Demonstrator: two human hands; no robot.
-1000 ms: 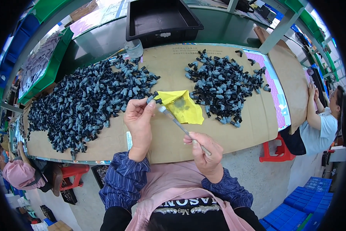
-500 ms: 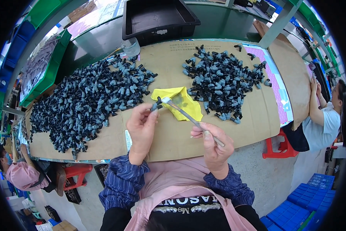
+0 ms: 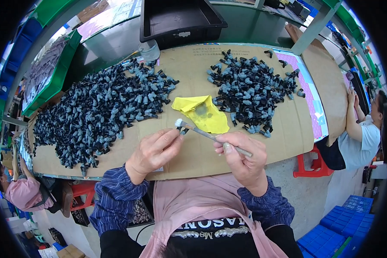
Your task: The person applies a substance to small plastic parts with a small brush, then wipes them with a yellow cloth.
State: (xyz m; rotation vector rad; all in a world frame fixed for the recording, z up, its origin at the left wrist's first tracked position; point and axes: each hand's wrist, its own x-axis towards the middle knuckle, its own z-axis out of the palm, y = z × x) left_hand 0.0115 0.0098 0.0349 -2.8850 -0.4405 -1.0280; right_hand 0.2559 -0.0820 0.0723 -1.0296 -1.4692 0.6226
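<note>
Nearest in, a small dark part (image 3: 181,130) is pinched between thumb and fingers (image 3: 169,138) of the left hand (image 3: 152,152), right at the near edge of the yellow cloth (image 3: 204,114). A thin brush (image 3: 210,136) is gripped by the clenched right hand (image 3: 243,159), with its pale bristle end laid against the part. So both hands are closed on something, neither is loose.

Compared with half a second ago, not much has changed: the hands have been drawn a little nearer to the body, and the brush tip, which was seen over the cloth back then, is now just off its near left corner. The cloth itself hasn't budged.

The yellow cloth is spread on brown cardboard (image 3: 283,129) covering the bench. Left of the cloth a big pile of dark and grey parts (image 3: 101,112) is heaped, and right of it a smaller pile (image 3: 249,90) is found. Beyond the cloth, a clear plastic cup (image 3: 149,50) is stood at the far edge of the cardboard, with a black crate (image 3: 180,19) further back again.

Well off to the right of the cloth a person in a pale top (image 3: 359,137) is seated by a red stool (image 3: 314,165); far to the left, another person in pink (image 3: 17,193) is seen. Blue crates (image 3: 344,223) are stacked on the floor, near right.
</note>
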